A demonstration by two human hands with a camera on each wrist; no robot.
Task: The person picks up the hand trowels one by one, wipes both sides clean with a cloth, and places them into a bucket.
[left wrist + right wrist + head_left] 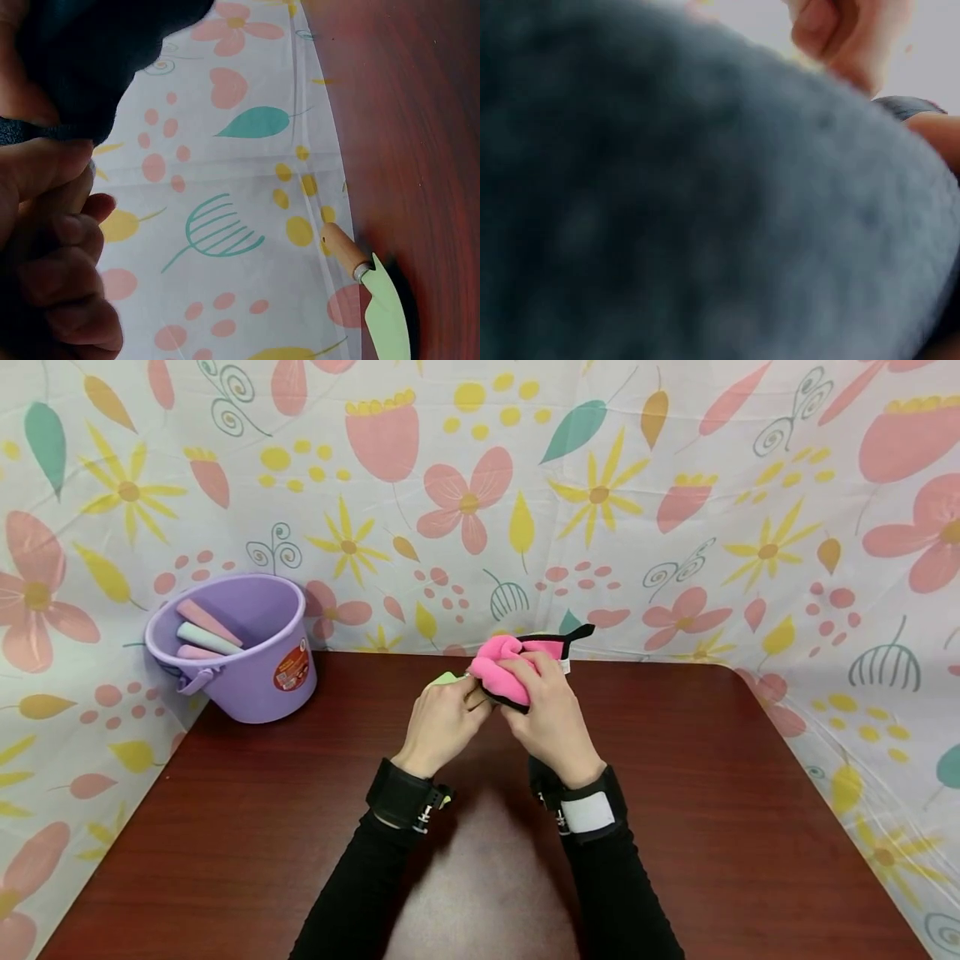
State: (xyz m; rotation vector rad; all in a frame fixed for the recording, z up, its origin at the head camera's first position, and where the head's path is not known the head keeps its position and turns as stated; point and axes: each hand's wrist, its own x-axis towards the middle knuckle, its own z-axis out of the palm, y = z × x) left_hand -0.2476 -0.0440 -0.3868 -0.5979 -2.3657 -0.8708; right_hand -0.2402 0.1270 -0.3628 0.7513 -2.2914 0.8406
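Observation:
Both hands meet over the far middle of the table. A bunched pink cloth with black edging, a dark strap and a white tag is gripped by my right hand. Its dark blue-grey underside fills most of the right wrist view. My left hand curls round a tan, wooden-looking handle, its thumb against the cloth's dark edge; whatever continues past the handle is hidden by the cloth. Beyond the left hand lies a knife with a pale green blade and wooden handle.
At the back left of the brown table stands a purple bucket. Sticking up inside are several pink and pale blue handles. A flower-printed curtain hangs along the table's back and sides.

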